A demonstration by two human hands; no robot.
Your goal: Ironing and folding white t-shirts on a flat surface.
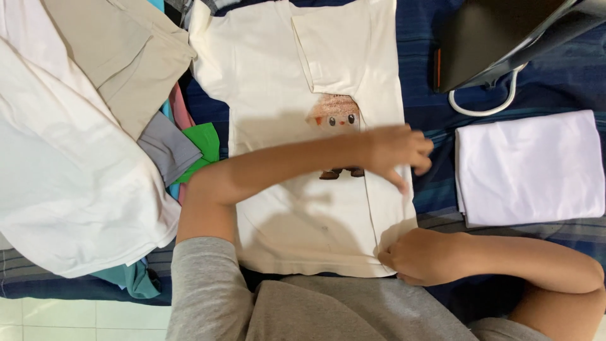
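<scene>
A cream T-shirt [278,82] with a small cartoon print [334,117] lies flat on the dark blue striped cloth, its right side folded inward. My left hand [398,155] reaches across it and rests on the folded right strip, fingers spread. My right hand [420,256] pinches the shirt's lower right hem corner. Both forearms are bare, and my grey sleeve [208,284] shows at the bottom.
A folded white garment [530,167] lies to the right. A dark iron [499,38] with a white cord [486,107] sits at the upper right. A heap of white, beige, grey, green and pink clothes [82,145] fills the left. White floor tiles [82,319] show at the bottom left.
</scene>
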